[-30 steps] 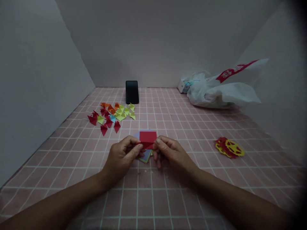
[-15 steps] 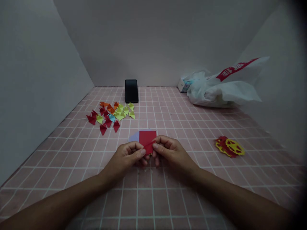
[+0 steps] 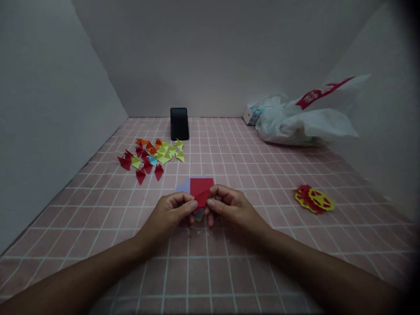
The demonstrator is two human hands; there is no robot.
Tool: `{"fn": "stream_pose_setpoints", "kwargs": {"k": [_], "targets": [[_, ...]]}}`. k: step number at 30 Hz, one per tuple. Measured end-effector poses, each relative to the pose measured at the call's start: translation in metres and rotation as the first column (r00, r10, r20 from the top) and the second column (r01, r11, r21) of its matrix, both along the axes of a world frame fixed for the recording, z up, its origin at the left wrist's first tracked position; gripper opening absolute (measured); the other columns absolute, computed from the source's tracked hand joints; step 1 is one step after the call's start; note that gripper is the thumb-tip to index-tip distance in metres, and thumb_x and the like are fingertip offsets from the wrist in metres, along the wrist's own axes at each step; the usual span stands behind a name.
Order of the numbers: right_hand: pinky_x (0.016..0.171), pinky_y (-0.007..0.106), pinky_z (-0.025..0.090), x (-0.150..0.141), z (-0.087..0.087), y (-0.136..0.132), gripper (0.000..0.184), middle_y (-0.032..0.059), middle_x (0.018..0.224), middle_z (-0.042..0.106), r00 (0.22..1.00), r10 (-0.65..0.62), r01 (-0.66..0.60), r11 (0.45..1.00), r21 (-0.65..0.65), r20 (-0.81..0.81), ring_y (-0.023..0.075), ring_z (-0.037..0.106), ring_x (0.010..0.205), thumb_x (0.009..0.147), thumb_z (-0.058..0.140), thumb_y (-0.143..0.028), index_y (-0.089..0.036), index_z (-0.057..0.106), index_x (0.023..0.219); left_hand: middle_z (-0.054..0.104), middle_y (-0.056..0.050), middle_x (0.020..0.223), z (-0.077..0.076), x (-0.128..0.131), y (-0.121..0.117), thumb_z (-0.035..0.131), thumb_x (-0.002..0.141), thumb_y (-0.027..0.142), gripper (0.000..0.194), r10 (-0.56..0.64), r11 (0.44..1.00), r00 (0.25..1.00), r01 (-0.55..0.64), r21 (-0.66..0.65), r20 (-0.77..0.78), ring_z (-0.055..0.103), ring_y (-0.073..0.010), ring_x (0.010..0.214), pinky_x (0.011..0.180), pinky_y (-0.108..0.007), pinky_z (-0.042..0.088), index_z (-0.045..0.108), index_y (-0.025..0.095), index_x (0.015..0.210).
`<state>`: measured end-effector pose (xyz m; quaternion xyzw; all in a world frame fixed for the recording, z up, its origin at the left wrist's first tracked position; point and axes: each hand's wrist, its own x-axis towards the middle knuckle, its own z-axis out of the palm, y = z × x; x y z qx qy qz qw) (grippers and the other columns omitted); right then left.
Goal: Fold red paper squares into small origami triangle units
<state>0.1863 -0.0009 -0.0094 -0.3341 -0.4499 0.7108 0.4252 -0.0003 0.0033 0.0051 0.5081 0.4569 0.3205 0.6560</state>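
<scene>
A small folded piece of red paper [image 3: 202, 199] is pinched at its left edge between the thumb and fingers of my left hand [image 3: 177, 210]. My right hand [image 3: 227, 204] pinches the same piece at its right edge. Behind it shows a flat red paper square [image 3: 201, 184], similar in colour, so the border between the two is hard to make out. Under these lies lilac paper [image 3: 183, 186], its left corner sticking out. A yellowish edge of paper peeks out below, between my hands. Some of my fingers are hidden behind the red paper.
Several small folded paper shapes [image 3: 163, 155] in red, orange, yellow and blue lie at left. A black phone [image 3: 179, 124] leans at the back. Back right are a white plastic bag [image 3: 295, 127] and a small box [image 3: 249, 115]. Red and yellow cut-outs [image 3: 314, 200] lie at right.
The red piece and both hands have shifted slightly left, and the held piece tilts more. More of the paper underneath shows below it. The other things stay put.
</scene>
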Motion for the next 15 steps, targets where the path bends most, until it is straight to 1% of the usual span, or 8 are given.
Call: {"fn": "stream_pose_setpoints", "kwargs": {"k": [4,8,12,15], "targets": [[0.054,0.021,0.048,0.0001,0.0009,-0.0003,0.015,-0.0021,0.072,0.062,1.0,0.009,-0.01,1.0,0.006,0.02,0.0077,0.06,0.055,0.085,0.069,-0.029,-0.017,0.06,0.086,0.056,0.004,0.058,0.0014,0.0007,0.0001,0.063,0.084,0.032,0.022,0.016,0.997,0.998,-0.012,0.071,-0.059,0.05,-0.0081,0.053,0.054,-0.021,0.039,0.059,0.015,0.071],[0.054,0.021,0.048,0.0006,0.0027,-0.0005,0.017,-0.0015,0.072,0.063,0.998,0.025,-0.025,1.0,0.01,0.062,0.0081,0.06,0.054,0.084,0.068,-0.03,-0.016,0.058,0.085,0.055,0.004,0.06,0.0018,0.0006,-0.0004,0.062,0.085,0.033,0.023,0.005,0.993,0.993,0.009,0.121,-0.114,0.05,-0.0084,0.054,0.055,-0.021,0.039,0.059,0.015,0.071],[0.053,0.022,0.048,0.0,0.0029,-0.0007,0.019,-0.0018,0.071,0.062,0.997,0.028,-0.028,1.0,0.002,0.067,0.0084,0.06,0.054,0.084,0.069,-0.032,-0.016,0.058,0.085,0.056,0.004,0.063,0.0001,-0.0002,-0.0015,0.061,0.086,0.034,0.023,-0.028,0.991,0.994,0.042,0.127,-0.106,0.051,-0.0087,0.055,0.055,-0.021,0.041,0.06,0.016,0.074],[0.05,0.021,0.046,-0.0013,0.0022,-0.0011,0.019,-0.0027,0.07,0.061,0.997,0.023,-0.023,1.0,0.001,0.078,0.0078,0.058,0.051,0.083,0.069,-0.033,-0.016,0.059,0.084,0.057,0.003,0.066,-0.0009,0.0001,-0.0028,0.06,0.087,0.033,0.021,-0.067,0.986,0.993,0.081,0.148,-0.096,0.052,-0.0088,0.056,0.055,-0.021,0.042,0.06,0.016,0.075]]}}
